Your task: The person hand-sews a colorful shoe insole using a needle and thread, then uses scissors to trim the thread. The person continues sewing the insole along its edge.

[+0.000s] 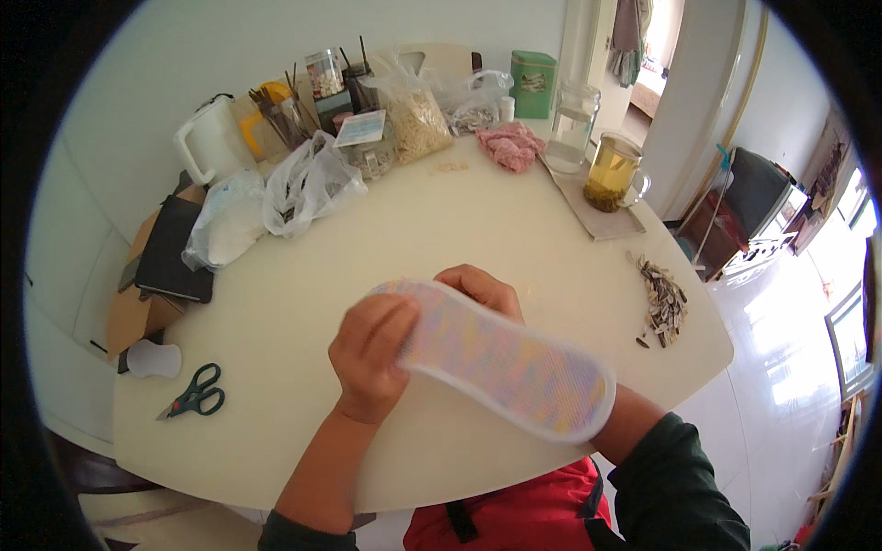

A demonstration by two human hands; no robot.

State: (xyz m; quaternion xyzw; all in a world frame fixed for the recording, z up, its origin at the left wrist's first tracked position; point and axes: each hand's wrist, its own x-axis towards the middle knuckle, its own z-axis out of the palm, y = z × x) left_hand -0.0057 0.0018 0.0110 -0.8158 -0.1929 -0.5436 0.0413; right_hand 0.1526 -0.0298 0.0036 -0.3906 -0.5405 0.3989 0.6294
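Note:
A long insole, patterned in pale pink, yellow and violet mesh with white edging, is held slanting above the table. Its surface looks slightly blurred. My left hand grips the insole's left end, fingers curled over its top face. Behind the upper edge is my right hand, its knuckles bent; the insole hides its fingertips and most of the palm, so its hold cannot be made out. The insole's wide right end overlaps my right forearm. Scissors with dark green handles lie on the table to the left.
Sunflower seeds are heaped at the table's right. A glass mug of tea and a glass jar stand behind them. Plastic bags, a white pitcher, a pink cloth and a black notebook line the far and left edges.

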